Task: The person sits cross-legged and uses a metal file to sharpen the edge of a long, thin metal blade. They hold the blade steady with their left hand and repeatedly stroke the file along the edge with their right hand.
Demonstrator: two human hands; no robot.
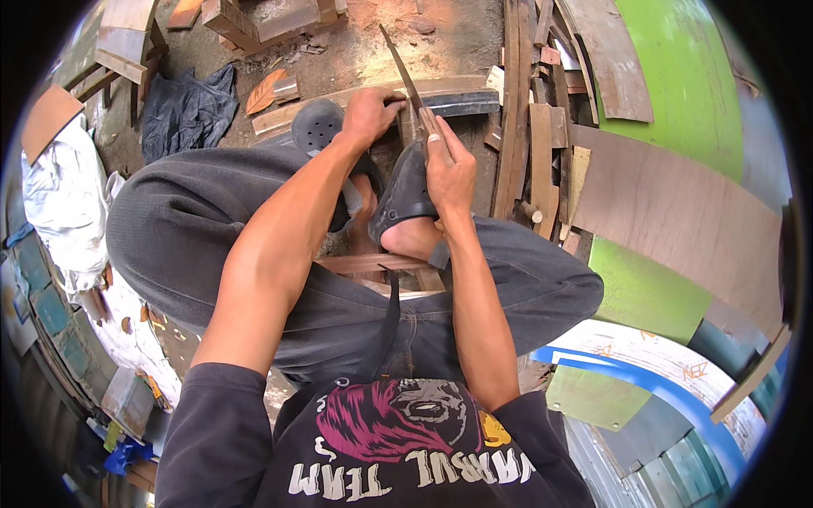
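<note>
My right hand (449, 165) is closed round the brown grip end of a long, narrow, tapering blade (398, 61). The blade slants away and to the left, its tip near the top. Whether it is a saw or a knife I cannot tell. Just left of it, my left hand (371, 117) has its fingers curled down at the top of a short, narrow piece of wood (407, 127) between my feet. Part of that wood is hidden by the hands. My feet wear dark clogs, the left clog (316, 125) and the right clog (401, 188) standing on either side of it.
A curved-looking board (464, 103) lies across the ground beyond my feet. Long timber strips (511, 110) are piled at the right, beside a brown plywood sheet (677, 182) and green panels (677, 76). At the left lie a black plastic bag (188, 110) and white cloth (68, 203).
</note>
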